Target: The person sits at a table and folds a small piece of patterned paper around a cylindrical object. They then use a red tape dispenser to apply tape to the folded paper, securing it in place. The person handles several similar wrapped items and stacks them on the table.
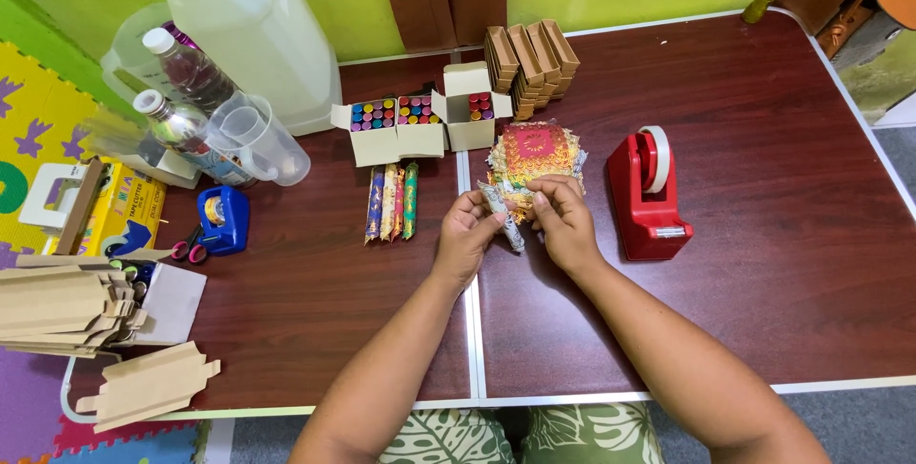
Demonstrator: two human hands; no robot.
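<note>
My left hand (468, 233) and my right hand (563, 221) meet over the middle of the dark brown table (782, 235). Together they pinch a small stick rolled in patterned paper (503, 219), which points down between the fingers. Just beyond the hands lies a stack of red and gold patterned paper squares (534, 151). Several wrapped sticks (391, 201) lie side by side to the left of my left hand. Three open cardboard boxes (417, 125) holding coloured round-topped sticks stand behind them.
A red tape dispenser (647, 187) stands right of my hands. Folded brown boxes (530, 61) are stacked at the back. At the left are a blue tape dispenser (224, 219), scissors (190, 247), bottles (186, 73), a clear jug (258, 144), a white canister (253, 25) and flat cardboard blanks (57, 307).
</note>
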